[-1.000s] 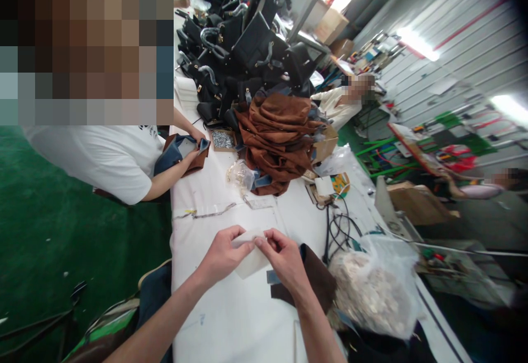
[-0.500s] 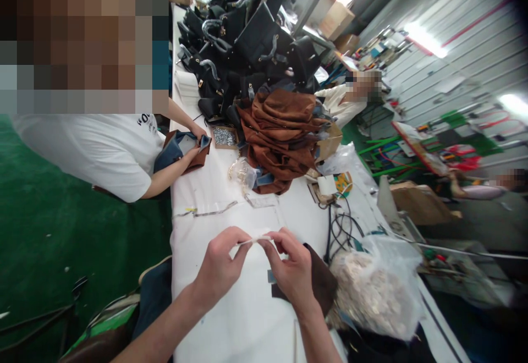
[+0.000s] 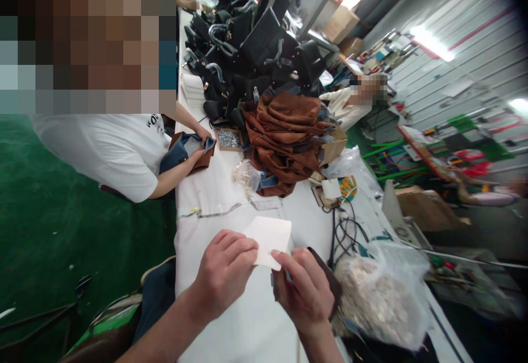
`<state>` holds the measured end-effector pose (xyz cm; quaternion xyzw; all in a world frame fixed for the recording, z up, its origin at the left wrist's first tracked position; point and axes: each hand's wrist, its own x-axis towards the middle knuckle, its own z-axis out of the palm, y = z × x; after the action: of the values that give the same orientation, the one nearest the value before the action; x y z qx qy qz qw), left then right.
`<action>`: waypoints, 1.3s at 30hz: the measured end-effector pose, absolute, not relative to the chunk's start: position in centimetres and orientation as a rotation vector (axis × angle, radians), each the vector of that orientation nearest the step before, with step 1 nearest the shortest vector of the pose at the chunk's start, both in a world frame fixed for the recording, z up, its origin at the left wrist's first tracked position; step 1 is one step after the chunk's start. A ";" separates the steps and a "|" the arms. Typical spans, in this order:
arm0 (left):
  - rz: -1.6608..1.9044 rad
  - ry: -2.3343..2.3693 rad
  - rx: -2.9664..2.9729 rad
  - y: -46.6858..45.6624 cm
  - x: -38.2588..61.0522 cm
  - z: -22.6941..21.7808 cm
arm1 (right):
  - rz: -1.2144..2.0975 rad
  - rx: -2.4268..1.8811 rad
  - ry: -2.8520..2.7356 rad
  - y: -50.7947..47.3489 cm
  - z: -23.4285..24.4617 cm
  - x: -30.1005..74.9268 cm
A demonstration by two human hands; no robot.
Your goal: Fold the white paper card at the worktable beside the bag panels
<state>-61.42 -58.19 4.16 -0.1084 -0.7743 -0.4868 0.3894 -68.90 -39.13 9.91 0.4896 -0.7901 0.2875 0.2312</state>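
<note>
A small flat white card-like piece [image 3: 272, 236] is held up above the white table [image 3: 214, 319], its broad face turned toward me. My left hand [image 3: 229, 267] pinches its left lower edge, fingers folded over the front. My right hand [image 3: 303, 286] grips the lower right corner, the index fingertip lying on the face near a small dark mark. Whether the piece is card or a stiff lining cannot be made out. Partly behind my right hand lies a dark brown flat piece [image 3: 335, 291].
Right of my hands sits a clear plastic bag of pale pieces [image 3: 383, 297], with black cables [image 3: 348, 231] beyond. Ahead are stacked brown bags [image 3: 284, 132], black handbags [image 3: 264, 44] and a box of metal bits [image 3: 229, 138]. At left a co-worker [image 3: 107, 154] handles a blue-brown bag [image 3: 185, 154].
The white piece was seen edge-on between my fingertips; now it is tilted so its broad face shows. My right hand has moved slightly right and down. The view has shifted a little.
</note>
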 end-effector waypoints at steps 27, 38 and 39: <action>-1.521 -1.831 -0.143 -59.8 -61.0 4.3 | 1.230 0.932 -2.494 -42.0 9.4 -68.0; -1.329 -1.894 -0.203 -61.0 -59.4 2.6 | 1.261 1.076 -2.455 -41.9 7.9 -68.1; -1.281 -1.907 -0.204 -61.1 -59.2 2.6 | 1.243 1.113 -2.440 -41.9 7.7 -68.1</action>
<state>-59.16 -61.12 2.59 -0.0808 -0.7557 -0.5078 0.4057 -68.06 -41.88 7.69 0.3747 -0.8219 0.4188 0.0926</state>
